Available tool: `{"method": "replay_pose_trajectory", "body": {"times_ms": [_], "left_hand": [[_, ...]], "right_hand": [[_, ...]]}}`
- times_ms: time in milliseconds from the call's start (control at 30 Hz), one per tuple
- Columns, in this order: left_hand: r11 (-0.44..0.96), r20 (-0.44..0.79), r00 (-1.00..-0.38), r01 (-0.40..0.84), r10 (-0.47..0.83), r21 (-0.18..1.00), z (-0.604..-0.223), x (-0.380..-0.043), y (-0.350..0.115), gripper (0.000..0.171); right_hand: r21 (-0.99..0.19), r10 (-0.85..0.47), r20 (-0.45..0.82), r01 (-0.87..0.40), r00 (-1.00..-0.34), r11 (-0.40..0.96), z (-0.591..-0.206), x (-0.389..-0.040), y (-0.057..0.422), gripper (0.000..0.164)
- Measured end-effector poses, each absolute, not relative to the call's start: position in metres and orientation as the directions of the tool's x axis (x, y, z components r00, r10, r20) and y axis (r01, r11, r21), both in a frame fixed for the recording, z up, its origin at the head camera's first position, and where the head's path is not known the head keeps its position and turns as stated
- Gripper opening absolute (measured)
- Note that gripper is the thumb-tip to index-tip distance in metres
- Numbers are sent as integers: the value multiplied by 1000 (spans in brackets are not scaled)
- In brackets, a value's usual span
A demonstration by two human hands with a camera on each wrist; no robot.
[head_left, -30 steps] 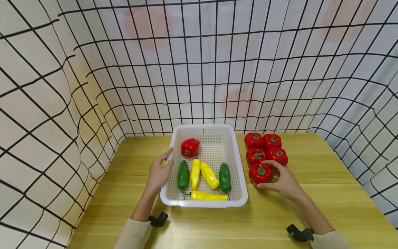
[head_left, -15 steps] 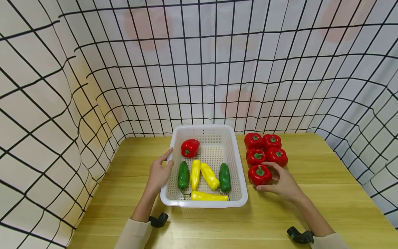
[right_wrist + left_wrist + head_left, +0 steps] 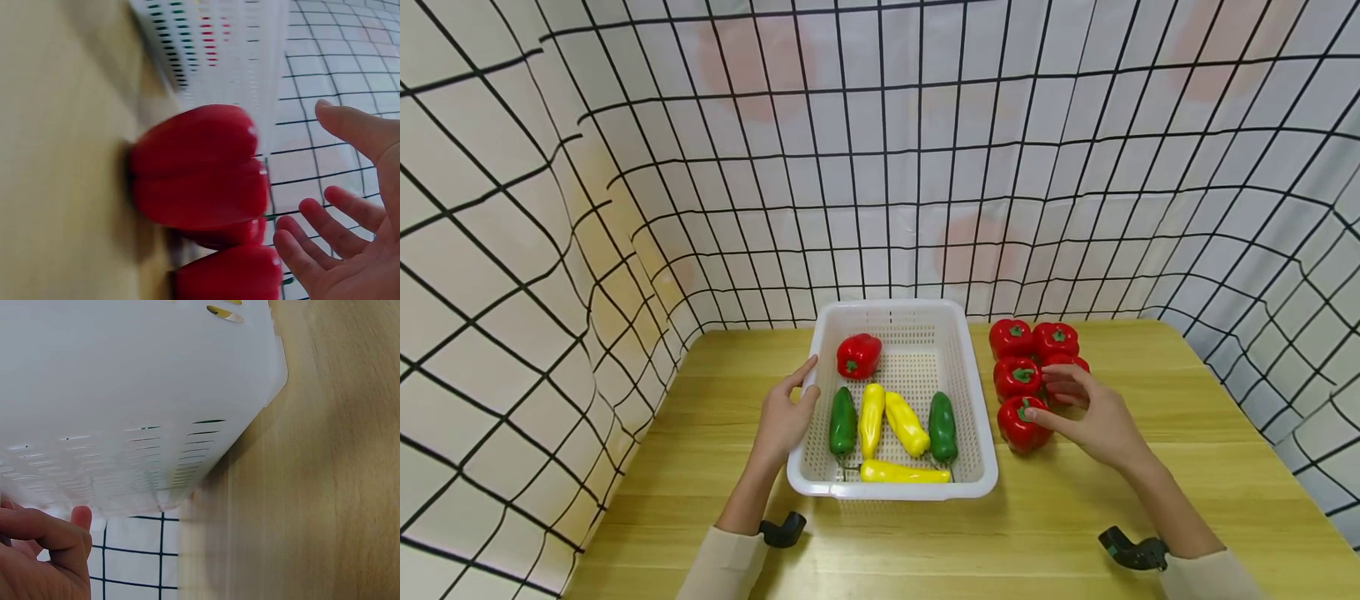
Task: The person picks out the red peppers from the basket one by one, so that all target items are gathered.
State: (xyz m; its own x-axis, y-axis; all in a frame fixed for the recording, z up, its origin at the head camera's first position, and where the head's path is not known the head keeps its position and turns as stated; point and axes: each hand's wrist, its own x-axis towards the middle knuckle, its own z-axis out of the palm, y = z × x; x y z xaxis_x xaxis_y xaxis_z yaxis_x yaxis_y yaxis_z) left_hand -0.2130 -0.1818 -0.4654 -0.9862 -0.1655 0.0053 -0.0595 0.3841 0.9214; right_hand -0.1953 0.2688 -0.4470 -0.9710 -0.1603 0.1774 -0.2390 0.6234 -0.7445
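Note:
A white perforated basket [image 3: 891, 492] stands mid-table. My left hand [image 3: 784, 421] holds its left rim; the left wrist view shows curled fingers [image 3: 53, 534] beside the basket wall [image 3: 112, 375]. Inside lie a red bell pepper [image 3: 859, 356], two green peppers [image 3: 842, 422] and several yellow peppers [image 3: 904, 472]. Right of the basket, several red bell peppers stand stem up in a close group. Over the nearest red bell pepper [image 3: 1021, 425] hovers my right hand [image 3: 1101, 421], fingers spread and holding nothing. In the right wrist view the hand [image 3: 356, 237] is apart from that pepper [image 3: 200, 169].
Other red bell peppers [image 3: 1011, 339] stand behind the nearest one, and the hand partly hides one of them. A black grid on white cloth [image 3: 887, 183] encloses the wooden table [image 3: 925, 546] at the back and sides.
My right hand has let go of the nearest red bell pepper and risen off it, moving slightly back and right. That pepper shifted a little left. My left hand and the basket stayed put.

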Motion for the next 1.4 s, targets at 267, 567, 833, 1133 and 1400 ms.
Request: {"method": "replay_pose_trajectory", "body": {"times_ms": [267, 567, 833, 1133, 1400], "left_hand": [[378, -4, -987, -66, -164, 923, -465, -213, -182, 50], [381, -5, -986, -68, -165, 922, -464, -213, -182, 50], [367, -20, -986, -81, -166, 927, -464, -213, -182, 50], [371, -12, -986, -75, -169, 926, -463, -213, -182, 51], [363, -22, -986, -82, -166, 928, -464, -214, -182, 51]], "right_hand": [[-783, -186, 195, -267, -963, 562, -419, -218, 251, 66], [-828, -309, 191, -322, -932, 458, -398, -255, 206, 67], [-843, -398, 189, -357, -898, 403, -385, -283, 163, 68], [-819, -491, 208, -425, -846, 386, -377, -302, 124, 63], [-831, -523, 182, -415, -832, 370, -370, -314, 95, 62]]}}
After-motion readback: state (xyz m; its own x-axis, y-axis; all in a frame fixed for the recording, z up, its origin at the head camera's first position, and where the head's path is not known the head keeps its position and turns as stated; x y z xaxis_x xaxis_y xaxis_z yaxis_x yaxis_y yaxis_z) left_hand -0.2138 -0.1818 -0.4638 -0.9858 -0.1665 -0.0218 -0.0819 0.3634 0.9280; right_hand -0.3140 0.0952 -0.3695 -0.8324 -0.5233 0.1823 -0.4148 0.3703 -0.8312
